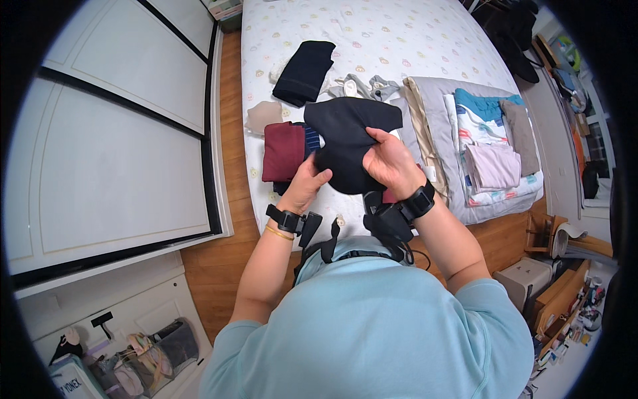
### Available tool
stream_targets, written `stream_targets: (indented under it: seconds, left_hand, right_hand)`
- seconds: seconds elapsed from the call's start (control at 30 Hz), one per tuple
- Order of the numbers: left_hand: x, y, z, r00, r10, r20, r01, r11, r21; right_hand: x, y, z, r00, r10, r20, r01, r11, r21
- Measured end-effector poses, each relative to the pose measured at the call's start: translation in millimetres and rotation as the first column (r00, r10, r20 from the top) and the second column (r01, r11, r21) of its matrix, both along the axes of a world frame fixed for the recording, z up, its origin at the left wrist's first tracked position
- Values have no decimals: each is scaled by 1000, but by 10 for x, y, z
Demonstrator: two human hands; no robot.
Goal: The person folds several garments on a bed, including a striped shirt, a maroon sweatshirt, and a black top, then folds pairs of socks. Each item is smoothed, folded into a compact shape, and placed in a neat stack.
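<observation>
A black garment [344,124], perhaps briefs or shorts, is spread between my hands above the bed. My right hand [391,162] pinches its right side, thumb on top of the cloth. At the lower left edge my left hand [305,182] holds the cloth, its fingertips partly hidden. Just left lies a folded maroon garment [283,152], over dark cloth and beside a navy striped piece [311,137]. Beyond these are a beige moulded cloth piece [265,117], folded dark trousers [305,72] and a crumpled grey-and-white garment [366,87].
A white patterned sheet covers the bed [418,30]. On its right, a folded grey quilt [433,107] carries folded clothes, including a pale pink one [493,167]. White sliding wardrobe doors [119,164] stand left across a wood-floor strip [232,149]. A beige case [523,277] sits at right.
</observation>
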State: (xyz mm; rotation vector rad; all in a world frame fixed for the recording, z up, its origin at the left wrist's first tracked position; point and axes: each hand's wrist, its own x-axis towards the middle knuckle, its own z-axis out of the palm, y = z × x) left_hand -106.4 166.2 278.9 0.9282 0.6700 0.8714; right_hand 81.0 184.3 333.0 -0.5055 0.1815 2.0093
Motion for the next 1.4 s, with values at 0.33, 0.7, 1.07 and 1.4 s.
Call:
stream_targets:
  seconds: [0.33,0.7,1.07,1.4]
  left_hand:
    - [-183,-84,-19,940,261,220,-123,859,-497]
    - [-268,-255,136,969,54,243,2,974,-225]
    - [-231,-311,240,853,-195,-484,336,915,224]
    - [-459,-481,10,993,-108,-41,102,988,-119]
  right_hand:
    - [150,-169,-70,925,350,149,-377,899,224]
    - [186,-301,-181,612,539,579,-668,744,13]
    - [-119,-178,-321,652,402,643,-491,870,-46]
    - [-141,-91,-445,827,327,458,-377,926,19]
